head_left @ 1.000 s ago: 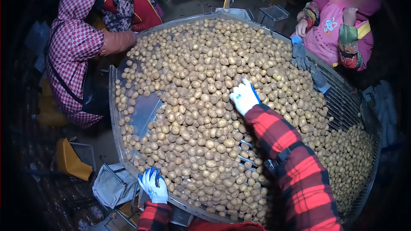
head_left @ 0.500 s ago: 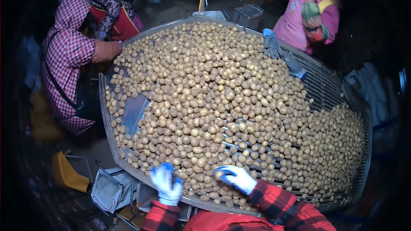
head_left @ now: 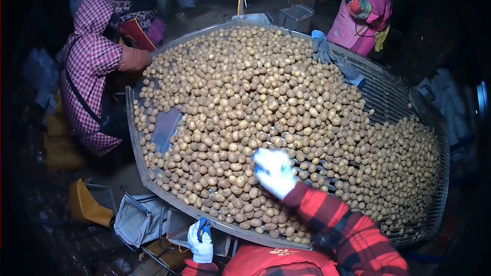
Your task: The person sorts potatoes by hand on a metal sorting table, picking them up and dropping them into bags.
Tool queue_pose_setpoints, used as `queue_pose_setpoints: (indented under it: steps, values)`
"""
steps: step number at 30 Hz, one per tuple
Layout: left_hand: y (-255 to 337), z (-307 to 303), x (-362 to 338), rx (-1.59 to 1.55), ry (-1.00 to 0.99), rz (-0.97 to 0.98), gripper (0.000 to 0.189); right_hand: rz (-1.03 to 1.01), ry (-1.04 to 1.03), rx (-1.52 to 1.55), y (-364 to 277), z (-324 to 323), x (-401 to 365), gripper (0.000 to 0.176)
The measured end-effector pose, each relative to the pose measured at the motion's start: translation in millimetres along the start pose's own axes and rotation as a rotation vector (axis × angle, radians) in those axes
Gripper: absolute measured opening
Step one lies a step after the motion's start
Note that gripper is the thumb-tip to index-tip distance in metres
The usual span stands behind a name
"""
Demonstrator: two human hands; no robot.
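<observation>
Head: right hand (head_left: pixel 274 171) extends forward; potatoes (head_left: pixel 225 121) lie beneath

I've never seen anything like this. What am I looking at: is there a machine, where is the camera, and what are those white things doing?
There is no robot here. A camera worn on a person's head looks forward and down, and the white things are that person's gloved hands. The right hand is over a broad layer of potatoes; it is too blurred to tell whether it holds one. The left hand is down by the near rim, and I can't see anything held in it. The potatoes lie on a large metal table, partly slatted, with a grey glove near its far edge. Other people stand around it.
</observation>
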State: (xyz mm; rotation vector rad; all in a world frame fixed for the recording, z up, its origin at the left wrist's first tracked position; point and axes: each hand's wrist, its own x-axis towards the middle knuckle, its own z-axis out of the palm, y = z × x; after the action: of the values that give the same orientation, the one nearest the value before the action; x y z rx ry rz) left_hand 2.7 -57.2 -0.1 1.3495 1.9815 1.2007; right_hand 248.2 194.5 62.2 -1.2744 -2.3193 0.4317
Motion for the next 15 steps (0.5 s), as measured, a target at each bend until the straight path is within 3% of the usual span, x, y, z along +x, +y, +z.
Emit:
queue_pose_setpoints:
  steps: [2,4,7,8,10,12,13,14,15]
  values:
    - [10.0,4.4,-3.2,-0.243,-0.081,-0.149,0.026,-0.069,0.215,-0.199,47.0,23.1,17.4,0.026]
    - [4.1,14.3,-8.1,-0.308,-0.070,-0.213,0.026,-0.131,0.049,-0.508,83.0,48.2,41.5,0.027]
    - [-10.6,9.1,-13.0,-0.102,-0.083,-0.135,0.029,-0.066,-0.396,-0.675,99.6,61.7,74.4,0.024]
    - [-8.1,3.6,-19.4,-0.092,-0.065,-0.154,0.029,-0.101,-0.324,-0.641,101.1,57.3,76.7,0.020]
    - [-9.0,-12.0,-23.9,-0.260,0.029,-0.485,0.030,-0.098,-0.174,-0.524,93.0,37.2,69.4,0.017]
    - [-19.7,-28.2,-29.7,-0.103,0.009,-0.486,0.030,-0.118,0.126,-0.181,67.6,21.4,42.0,0.025]
    - [-23.5,-32.0,-31.2,-0.112,0.025,-0.532,0.030,-0.151,0.170,-0.091,41.1,8.8,29.7,0.019]
    - [-32.0,-33.9,-32.1,-0.121,0.037,-0.571,0.030,-0.124,-0.071,0.064,14.8,-4.4,24.7,0.009]
    - [-41.9,-36.9,-32.5,-0.128,0.031,-0.582,0.029,-0.219,-0.118,0.187,-12.6,-3.2,12.1,0.003]
